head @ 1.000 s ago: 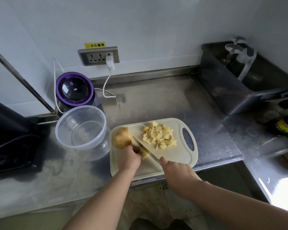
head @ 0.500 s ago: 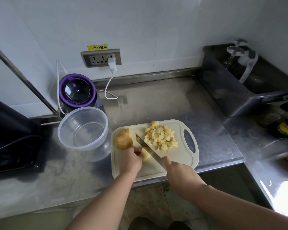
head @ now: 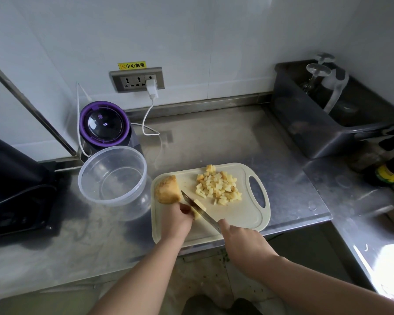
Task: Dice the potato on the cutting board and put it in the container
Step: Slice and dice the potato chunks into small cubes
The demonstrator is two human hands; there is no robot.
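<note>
Potato chunk [head: 167,189]: rounded, brown-skinned, at the left end of the cutting board [head: 237,214].
Dice [head: 217,187]: pale yellow heap on the board's far right part, beside the handle slot.
Slice [head: 200,204]: pale piece between chunk and heap, with the knife [head: 192,203] blade across it.
Left hand [head: 175,221]: fingers curled down onto the slice, pinning it.
Right hand [head: 243,242]: closed round the knife handle.
Container [head: 112,178]: clear, round, empty, just left of the board.
Surface: smeared steel counter [head: 214,142].
Room: pale wall with a socket strip [head: 137,79] and a white charger [head: 152,88] plugged in. A purple-lidded appliance [head: 104,126] stands behind the container, and a dark bin [head: 328,133] far right holds an upturned glass [head: 316,71].
Hidden: knife handle under the right hand. A bottle [head: 391,170] is cut off at the right edge. The dark object [head: 9,178] at left is unclear.
</note>
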